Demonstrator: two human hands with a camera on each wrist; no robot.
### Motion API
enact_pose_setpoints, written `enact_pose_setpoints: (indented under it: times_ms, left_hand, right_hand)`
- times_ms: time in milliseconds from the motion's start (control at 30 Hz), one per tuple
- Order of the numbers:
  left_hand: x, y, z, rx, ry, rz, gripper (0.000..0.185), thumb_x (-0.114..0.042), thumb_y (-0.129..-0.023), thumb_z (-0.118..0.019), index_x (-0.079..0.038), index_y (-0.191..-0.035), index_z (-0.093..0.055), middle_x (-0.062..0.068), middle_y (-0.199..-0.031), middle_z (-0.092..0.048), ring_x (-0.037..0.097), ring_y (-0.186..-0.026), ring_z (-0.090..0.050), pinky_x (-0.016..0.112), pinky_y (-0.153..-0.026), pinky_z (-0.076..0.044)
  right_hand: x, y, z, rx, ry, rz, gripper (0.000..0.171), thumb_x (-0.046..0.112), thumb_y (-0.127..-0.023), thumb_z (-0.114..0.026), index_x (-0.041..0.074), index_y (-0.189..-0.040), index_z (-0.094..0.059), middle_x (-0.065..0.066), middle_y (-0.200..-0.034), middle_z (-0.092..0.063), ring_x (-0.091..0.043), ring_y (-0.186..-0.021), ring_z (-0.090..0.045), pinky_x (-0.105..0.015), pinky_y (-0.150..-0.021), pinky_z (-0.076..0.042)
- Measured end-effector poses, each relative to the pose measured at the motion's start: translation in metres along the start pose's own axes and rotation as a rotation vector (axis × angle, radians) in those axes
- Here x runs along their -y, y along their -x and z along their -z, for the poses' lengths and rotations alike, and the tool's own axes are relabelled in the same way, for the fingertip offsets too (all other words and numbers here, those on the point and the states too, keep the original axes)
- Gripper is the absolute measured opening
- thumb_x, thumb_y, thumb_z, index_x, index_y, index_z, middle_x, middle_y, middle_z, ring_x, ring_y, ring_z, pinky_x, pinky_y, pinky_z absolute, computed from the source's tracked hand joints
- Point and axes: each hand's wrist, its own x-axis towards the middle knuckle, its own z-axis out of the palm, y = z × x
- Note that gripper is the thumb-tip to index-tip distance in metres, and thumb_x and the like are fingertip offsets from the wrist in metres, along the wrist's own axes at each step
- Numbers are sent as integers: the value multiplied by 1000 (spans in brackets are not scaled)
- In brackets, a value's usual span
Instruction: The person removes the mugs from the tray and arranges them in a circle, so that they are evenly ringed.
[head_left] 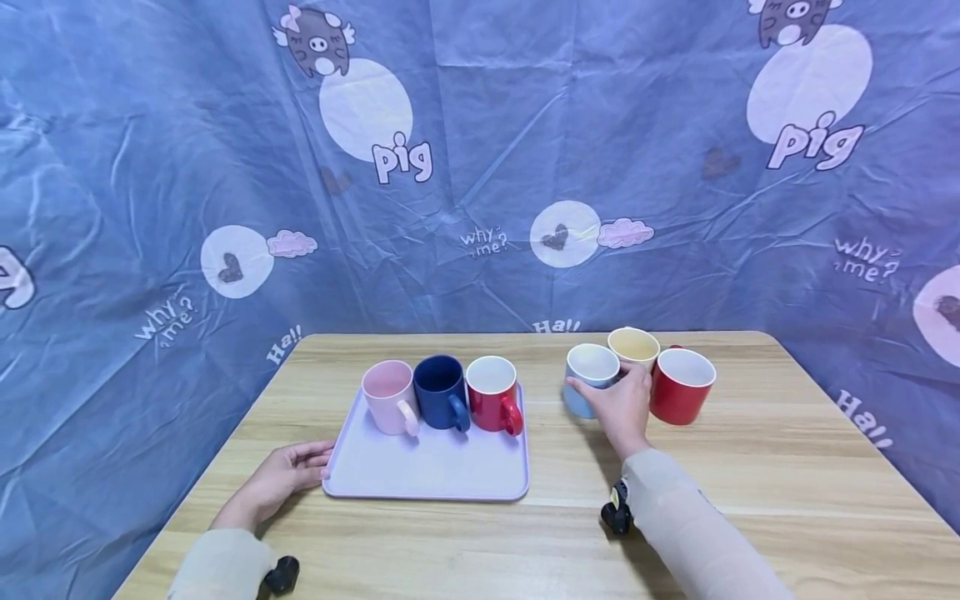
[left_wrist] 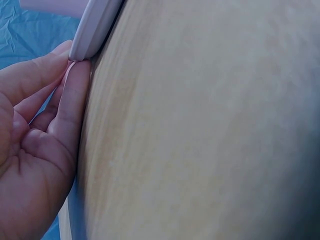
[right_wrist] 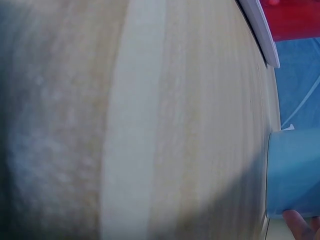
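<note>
My left hand is at the left edge of the pale lilac tray. In the left wrist view the thumb and a finger pinch the tray's rim. Across the table my right hand grips a light blue mug, its thumb on the near left side and its fingers round the right side. The right wrist view shows this blue mug upright, low at the tabletop, with a fingertip on its wall. A cream mug stands right behind those fingers, partly hidden. Beside it is a red mug.
Along the tray's back half stand a pink mug, a dark blue mug and a red mug with white inside, handles towards me. The wooden table ends at a blue patterned cloth hanging behind.
</note>
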Motion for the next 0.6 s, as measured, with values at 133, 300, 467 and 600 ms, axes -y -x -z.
enact_pose_setpoints:
  times_ms: [133,300,467,600]
  left_hand:
    - [0,-1,-1,-9,-5,1,60,3,-85,-66,22,-133,-34,33,-126,-51,6,-101,-60,22,-88,-50]
    - [-1,-1,-1,-15,1,9,60,4,-86,-65,22,-133,-34,32,-126,-52,4,-100,-59,21,-87,-50]
    - [0,0,0,0,8,5,60,4,-86,-65,22,-133,-33,33,-127,-51,5,-102,-59,22,-88,-50]
    - [0,0,0,-1,9,7,60,4,-86,-65,22,-134,-33,33,-128,-50,5,-103,-59,22,-88,-50]
  right_hand:
    - [0,-1,0,1,-8,-4,91,39,-60,-90,-5,-124,-43,-23,-117,-46,-38,-109,-43,-49,-96,-41]
    - [0,0,2,12,-21,-13,93,39,-60,-90,-4,-125,-40,-23,-119,-46,-38,-112,-43,-49,-96,-41]
    - [0,1,7,9,-57,-14,92,38,-61,-90,0,-126,-38,-19,-120,-49,-34,-112,-46,-46,-95,-43]
    - [3,1,13,6,-62,10,91,41,-64,-88,1,-129,-37,-19,-119,-50,-33,-110,-48,-46,-92,-43]
